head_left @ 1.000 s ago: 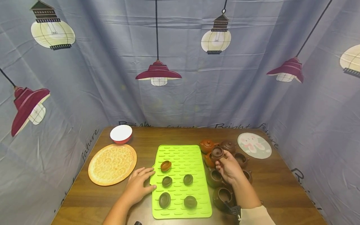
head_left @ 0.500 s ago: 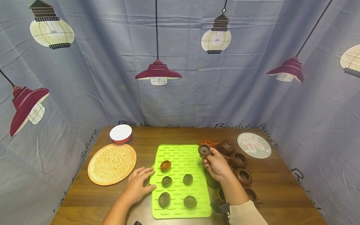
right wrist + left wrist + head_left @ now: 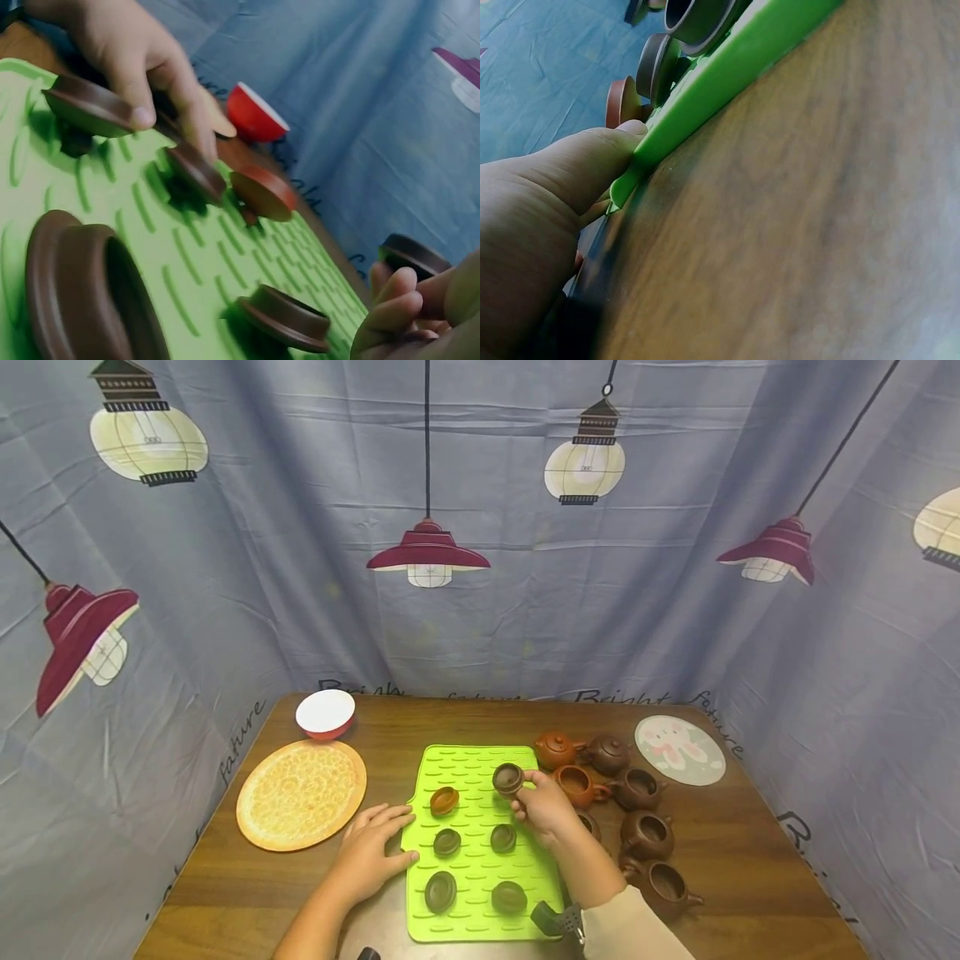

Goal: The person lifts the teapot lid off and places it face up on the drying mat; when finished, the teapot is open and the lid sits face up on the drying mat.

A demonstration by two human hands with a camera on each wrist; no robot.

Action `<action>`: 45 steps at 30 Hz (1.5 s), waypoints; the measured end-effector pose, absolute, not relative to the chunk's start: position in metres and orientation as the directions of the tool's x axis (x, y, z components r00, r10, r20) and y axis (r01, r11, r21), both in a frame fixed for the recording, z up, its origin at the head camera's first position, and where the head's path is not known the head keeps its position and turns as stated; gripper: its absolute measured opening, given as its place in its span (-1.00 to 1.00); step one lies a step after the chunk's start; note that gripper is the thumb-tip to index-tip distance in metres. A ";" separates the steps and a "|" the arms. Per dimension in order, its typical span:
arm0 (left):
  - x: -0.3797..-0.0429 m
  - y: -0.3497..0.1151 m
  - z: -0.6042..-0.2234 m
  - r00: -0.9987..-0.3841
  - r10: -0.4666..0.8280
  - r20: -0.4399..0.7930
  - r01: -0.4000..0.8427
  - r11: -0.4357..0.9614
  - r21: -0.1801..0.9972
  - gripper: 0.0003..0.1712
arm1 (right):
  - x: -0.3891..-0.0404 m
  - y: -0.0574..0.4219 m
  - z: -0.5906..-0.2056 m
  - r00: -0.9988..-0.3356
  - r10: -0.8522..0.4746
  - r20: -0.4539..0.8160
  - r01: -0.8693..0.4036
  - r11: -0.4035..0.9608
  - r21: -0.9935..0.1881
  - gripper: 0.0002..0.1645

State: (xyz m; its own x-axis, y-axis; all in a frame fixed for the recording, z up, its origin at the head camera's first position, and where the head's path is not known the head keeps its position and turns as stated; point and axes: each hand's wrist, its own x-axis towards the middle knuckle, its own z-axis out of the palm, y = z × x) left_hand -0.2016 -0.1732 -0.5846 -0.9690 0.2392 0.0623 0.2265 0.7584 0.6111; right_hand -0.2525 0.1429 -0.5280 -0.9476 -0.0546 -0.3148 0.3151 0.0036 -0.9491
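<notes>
A dark brown teapot lid (image 3: 507, 779) is pinched by my right hand (image 3: 547, 810) above the green drying mat (image 3: 474, 763), hollow side up. In the right wrist view the held lid (image 3: 415, 255) is partly hidden behind the fingers. Upturned on the mat lie an orange-brown lid (image 3: 444, 801) and several dark lids, among them a small lid (image 3: 503, 838) near my right hand and a larger lid (image 3: 440, 892) toward the front. My left hand (image 3: 371, 852) rests at the mat's left edge, fingers extended; its thumb (image 3: 604, 150) touches the green rim in the left wrist view.
Right of the mat stand several lidless teapots, one orange pot (image 3: 573, 785) and dark pots (image 3: 647, 835). Behind them, an orange teapot (image 3: 555, 747) and a brown teapot (image 3: 607, 753) wear lids. A round bunny mat (image 3: 680, 750), yellow round mat (image 3: 302, 795) and red-white bowl (image 3: 325, 713) lie farther out.
My right hand has carried the dark lid leftward from over the teapots to above the mat, uncovering the pots behind it. The left hand stays at the mat's edge.
</notes>
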 end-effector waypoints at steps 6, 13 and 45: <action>-0.202 -0.173 -0.582 -0.968 0.243 0.057 0.226 0.756 0.615 -0.21 | -0.253 0.136 -0.535 -0.944 -0.023 -0.330 0.321 0.182 -0.929 -0.65; -0.202 -0.172 -0.581 -0.969 0.239 0.057 0.223 0.760 0.610 -0.21 | -0.256 0.131 -0.538 -0.950 -0.026 -0.311 0.277 0.387 -0.879 -0.81; -0.201 -0.172 -0.581 -0.972 0.230 0.053 0.216 0.776 0.592 -0.23 | -0.306 0.199 -0.495 -0.994 0.098 -0.046 0.096 0.596 -0.797 -0.62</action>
